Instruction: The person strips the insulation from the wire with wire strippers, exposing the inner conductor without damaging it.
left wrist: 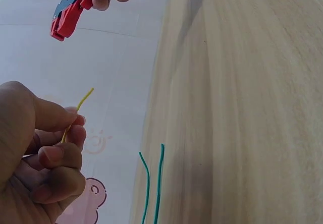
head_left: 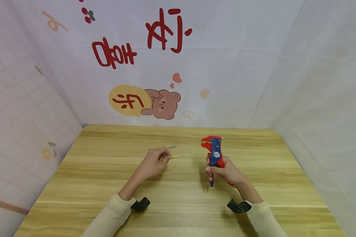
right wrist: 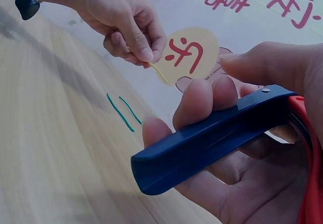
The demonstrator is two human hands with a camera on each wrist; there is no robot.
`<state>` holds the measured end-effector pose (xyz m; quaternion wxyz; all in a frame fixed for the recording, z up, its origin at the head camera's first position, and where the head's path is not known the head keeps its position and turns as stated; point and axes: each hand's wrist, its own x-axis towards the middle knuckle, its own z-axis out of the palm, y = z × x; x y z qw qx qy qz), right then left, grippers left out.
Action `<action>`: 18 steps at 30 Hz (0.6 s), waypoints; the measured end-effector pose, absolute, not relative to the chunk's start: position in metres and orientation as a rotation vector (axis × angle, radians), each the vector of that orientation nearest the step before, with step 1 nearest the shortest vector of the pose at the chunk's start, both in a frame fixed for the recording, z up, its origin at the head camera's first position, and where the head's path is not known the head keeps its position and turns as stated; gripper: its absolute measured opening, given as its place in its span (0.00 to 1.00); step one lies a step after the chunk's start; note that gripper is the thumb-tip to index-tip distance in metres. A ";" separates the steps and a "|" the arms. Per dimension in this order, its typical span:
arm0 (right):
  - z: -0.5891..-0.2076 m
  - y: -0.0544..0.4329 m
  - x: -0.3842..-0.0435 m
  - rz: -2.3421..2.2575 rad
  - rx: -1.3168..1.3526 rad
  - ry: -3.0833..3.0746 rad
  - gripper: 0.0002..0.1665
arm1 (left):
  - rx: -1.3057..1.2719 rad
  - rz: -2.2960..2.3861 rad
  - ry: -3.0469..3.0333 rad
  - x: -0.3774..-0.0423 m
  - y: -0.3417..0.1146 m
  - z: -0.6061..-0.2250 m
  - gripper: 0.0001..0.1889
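Between the thumb and fingertips of my left hand I pinch a short yellow wire; one end sticks out past the fingertips toward the right. My right hand grips a blue-and-red wire stripper by its handles, with the red jaws pointing up and left, apart from the yellow wire. The right wrist view shows the blue handle close up, fingers wrapped over it. Two green wires lie side by side on the table beyond my left hand, which partly covers them in the head view.
The wood-grain table is bordered at the back by a white printed cloth with red characters and a bear. More white cloth stands along the left and right sides. A black wrist device sits at each sleeve cuff.
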<state>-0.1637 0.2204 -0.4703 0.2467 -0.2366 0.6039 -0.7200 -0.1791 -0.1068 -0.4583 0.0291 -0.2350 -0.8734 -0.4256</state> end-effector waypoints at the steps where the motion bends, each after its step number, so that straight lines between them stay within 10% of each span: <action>1: -0.470 0.220 -0.163 -1.959 -0.645 1.649 0.09 | -0.719 -1.313 -2.693 -0.179 -0.106 -0.458 0.04; 18: -0.467 0.206 -0.159 -1.978 -0.632 1.642 0.09 | -0.829 -1.309 -2.562 -0.184 -0.098 -0.445 0.05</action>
